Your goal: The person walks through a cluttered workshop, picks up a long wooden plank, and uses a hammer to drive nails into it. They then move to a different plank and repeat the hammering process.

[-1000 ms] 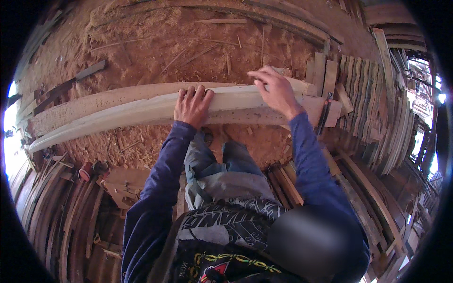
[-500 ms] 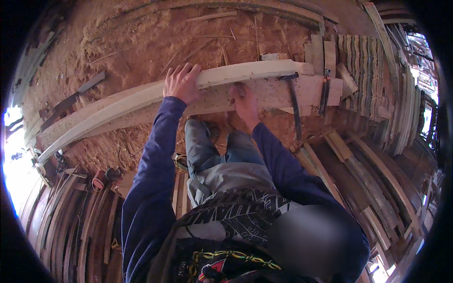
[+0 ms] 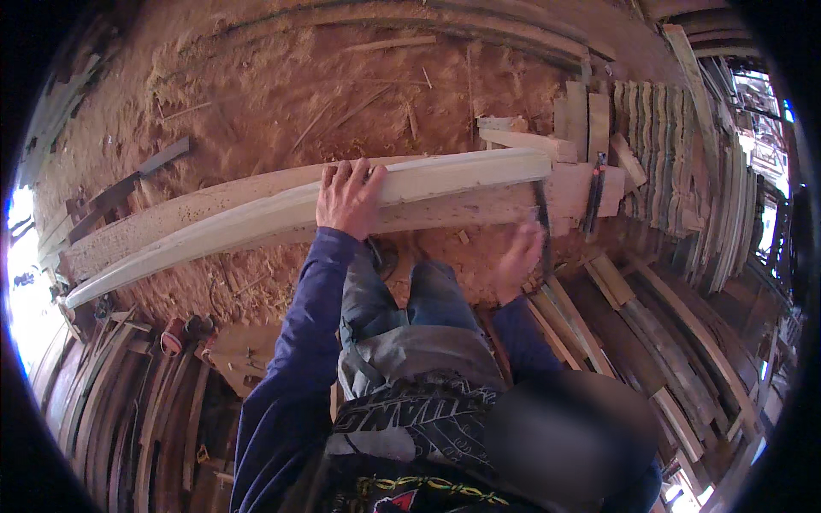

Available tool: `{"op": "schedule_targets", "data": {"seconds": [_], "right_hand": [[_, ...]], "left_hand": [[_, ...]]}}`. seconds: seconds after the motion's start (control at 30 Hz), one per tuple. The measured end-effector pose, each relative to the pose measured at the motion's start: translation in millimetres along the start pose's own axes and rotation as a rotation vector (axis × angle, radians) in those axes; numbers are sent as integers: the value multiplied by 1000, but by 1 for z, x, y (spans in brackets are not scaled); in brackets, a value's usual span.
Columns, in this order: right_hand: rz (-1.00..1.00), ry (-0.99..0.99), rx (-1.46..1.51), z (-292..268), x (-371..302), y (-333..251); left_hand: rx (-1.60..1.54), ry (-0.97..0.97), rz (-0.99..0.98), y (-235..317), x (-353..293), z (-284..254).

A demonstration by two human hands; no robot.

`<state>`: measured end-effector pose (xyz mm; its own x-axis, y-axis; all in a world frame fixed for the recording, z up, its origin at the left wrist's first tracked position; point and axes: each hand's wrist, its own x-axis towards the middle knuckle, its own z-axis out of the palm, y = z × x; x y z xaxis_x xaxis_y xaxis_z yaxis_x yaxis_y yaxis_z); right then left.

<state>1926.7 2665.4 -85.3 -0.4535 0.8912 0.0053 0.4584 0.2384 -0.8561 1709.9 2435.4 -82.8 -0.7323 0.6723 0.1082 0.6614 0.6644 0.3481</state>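
A long pale wooden beam (image 3: pixel 462 175), slightly curved, runs across in front of me. It lies over a wider plank (image 3: pixel 479 211) used as a bench. My left hand (image 3: pixel 349 198) is closed over the beam near its middle, fingers curled across the far edge. My right hand (image 3: pixel 517 261) is off the beam, on the near side of its right end and smeared by motion. Whether it holds anything is unclear. Beside it, a narrow dark bar (image 3: pixel 541 214) crosses the bench plank, partly hidden under the beam's end.
A dark tool with an orange tip (image 3: pixel 595 195) lies across the bench plank's right end. Short wood blocks (image 3: pixel 526 141) sit behind it. Wavy-edged boards (image 3: pixel 654 145) are stacked at right. Long timbers (image 3: pixel 684 333) fill the near right. Reddish sawdust (image 3: pixel 282 103) covers the ground.
The beam has shifted toward me, its right end now nearer and covering the dark bar's top. My left hand moved with it. My right hand left the beam's underside and swung right and nearer.
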Motion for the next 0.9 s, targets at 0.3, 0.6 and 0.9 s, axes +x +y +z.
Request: {"op": "schedule_targets", "data": {"seconds": [0.3,0.6,0.9], "right_hand": [[-80,119,-391,73,155,-5],[-70,164,-421,77,168,14],[-107,192,-579,81,153,-17]], "left_hand": [[-156,-21,2,-14,-2,-8],[266,704,-820,-139,-123,-89],[-1342,756,-1631,-324,-194,-127]]}}
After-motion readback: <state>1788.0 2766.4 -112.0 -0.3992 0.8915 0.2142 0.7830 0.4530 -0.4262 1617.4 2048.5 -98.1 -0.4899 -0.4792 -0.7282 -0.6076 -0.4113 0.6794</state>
